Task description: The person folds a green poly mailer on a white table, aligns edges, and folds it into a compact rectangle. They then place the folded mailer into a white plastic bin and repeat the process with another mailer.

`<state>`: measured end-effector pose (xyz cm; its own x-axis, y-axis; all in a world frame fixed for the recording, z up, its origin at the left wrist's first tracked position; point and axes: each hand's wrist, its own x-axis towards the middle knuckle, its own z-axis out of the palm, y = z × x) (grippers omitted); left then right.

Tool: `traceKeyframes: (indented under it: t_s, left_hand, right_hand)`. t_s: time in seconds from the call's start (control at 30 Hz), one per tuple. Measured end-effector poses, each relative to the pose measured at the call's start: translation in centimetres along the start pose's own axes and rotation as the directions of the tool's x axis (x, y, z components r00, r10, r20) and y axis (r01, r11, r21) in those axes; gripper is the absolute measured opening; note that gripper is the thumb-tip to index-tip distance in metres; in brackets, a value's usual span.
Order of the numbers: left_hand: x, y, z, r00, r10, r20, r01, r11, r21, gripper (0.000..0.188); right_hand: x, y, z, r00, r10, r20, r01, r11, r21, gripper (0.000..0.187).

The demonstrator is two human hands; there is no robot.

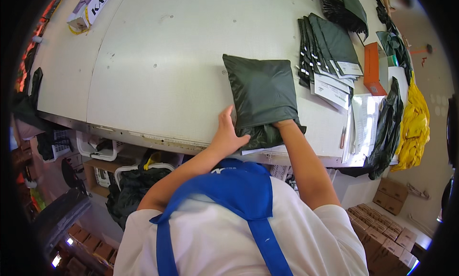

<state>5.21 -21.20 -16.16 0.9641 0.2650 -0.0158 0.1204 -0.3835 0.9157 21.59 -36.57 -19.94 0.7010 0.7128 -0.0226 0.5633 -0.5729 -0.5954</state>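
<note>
A dark green-black plastic mailing bag (263,92) lies on the white table near its front edge. Its mouth faces me, and a loose flap (263,135) hangs down toward the edge. My left hand (228,131) rests at the bag's lower left side, thumb and fingers spread apart, the thumb near the flap. From the wrist on, my right hand (285,125) disappears into the mouth under the upper layer, so its fingers are hidden. A strip of white paper (256,151) shows below the flap.
Right of the bag lie several dark mailing bags (334,44) with white labels. Beyond them stands an orange box (374,68); a pen (343,137), papers (365,125) and yellow plastic (412,125) lie nearer. A long white box (91,10) sits far left. Baskets (98,147) are under the table.
</note>
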Motion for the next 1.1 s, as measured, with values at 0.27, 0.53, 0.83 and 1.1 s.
traceKeyframes:
  t_s: [0.27, 0.53, 0.83, 1.1]
  left_hand:
    - [7.6, 4.7, 1.3, 0.791, 0.492, 0.363, -0.612, 0.647, 0.455, 0.013]
    - [6.6, 4.5, 3.1, 0.702, 0.545, 0.457, -0.688, 0.684, 0.242, 0.021]
    - [2.8, -1.3, -1.6, 0.877, -0.277, 0.393, 0.48, 0.521, -0.706, 0.083]
    - [3.2, 0.0, -1.4, 0.905, -0.255, 0.339, 0.421, 0.644, -0.639, 0.103]
  right_hand:
    - [-1.3, -3.3, 0.7, 0.992, -0.108, -0.061, 0.082, 0.94, -0.331, 0.063]
    - [1.1, -2.0, -1.6, 0.998, 0.003, -0.065, -0.012, 0.99, -0.14, 0.062]
    - [1.7, -5.2, -0.1, 0.995, -0.045, -0.092, 0.014, 0.949, -0.316, 0.061]
    - [5.0, -6.0, 1.9, 0.99, -0.087, -0.108, 0.036, 0.912, -0.408, 0.053]
